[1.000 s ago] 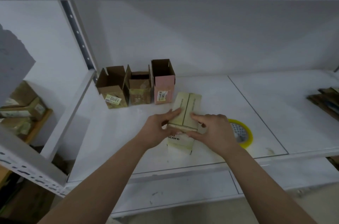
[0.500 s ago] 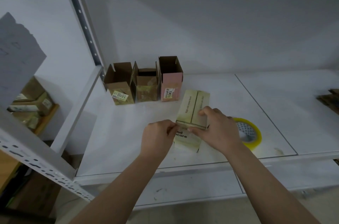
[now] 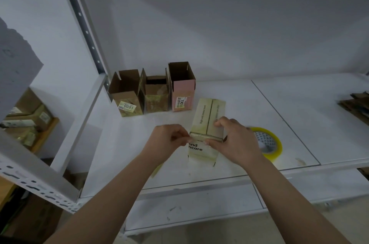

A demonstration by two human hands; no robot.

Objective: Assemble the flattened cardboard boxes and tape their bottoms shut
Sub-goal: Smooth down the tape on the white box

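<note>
A pale yellow-green printed box (image 3: 207, 119) stands upside down on the white shelf (image 3: 249, 107), its two bottom flaps folded shut with a seam down the middle. My right hand (image 3: 233, 139) grips the box's near right top edge, thumb on the front face. My left hand (image 3: 169, 141) pinches at the box's near left corner; a thin tape strip seems to lie along that edge, but I cannot tell for sure. A roll of clear yellowish tape (image 3: 267, 143) lies flat just right of my right hand.
Three assembled open boxes stand in a row at the back left: a brown one (image 3: 127, 97), a second brown one (image 3: 155, 95) and a pink one (image 3: 182, 87). Flattened cardboard (image 3: 355, 103) lies at the far right. A shelf upright (image 3: 87, 33) rises at the left.
My left hand came off the box top and now pinches at the near left corner. My right hand shifted to the near right edge. The camera view drifted left.
</note>
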